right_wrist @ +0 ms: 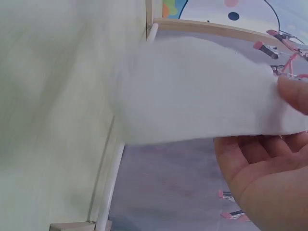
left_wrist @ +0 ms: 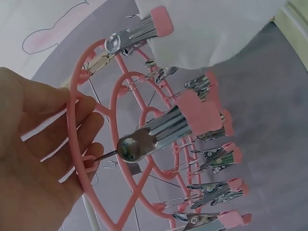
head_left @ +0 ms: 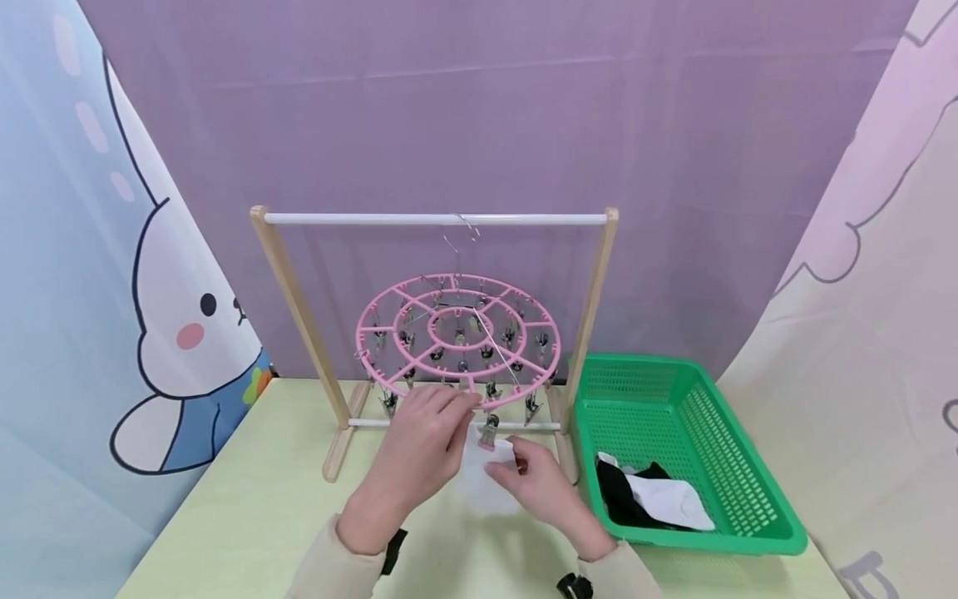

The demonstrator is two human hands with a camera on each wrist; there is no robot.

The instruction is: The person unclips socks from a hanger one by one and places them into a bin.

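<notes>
A round pink clip hanger (head_left: pixel 458 337) hangs by its hook from the white bar. Its front rim is held by my left hand (head_left: pixel 422 437), with the fingers behind the ring (left_wrist: pixel 73 130) in the left wrist view. A white sock (head_left: pixel 479 476) hangs below the front rim, and a metal clip (head_left: pixel 489 433) with pink tips overlaps its top edge. My right hand (head_left: pixel 542 482) pinches that sock near the top, thumb on one face and fingers behind. In the right wrist view the sock (right_wrist: pixel 192 91) stretches out flat from the right hand (right_wrist: pixel 264 178).
A wooden stand (head_left: pixel 299 320) with a white top bar (head_left: pixel 359 219) carries the hanger. Several other metal clips (head_left: pixel 542 341) dangle from its rings. To the right is a green basket (head_left: pixel 748 466) holding black and white socks (head_left: pixel 669 499). A purple curtain (head_left: pixel 464 108) hangs behind.
</notes>
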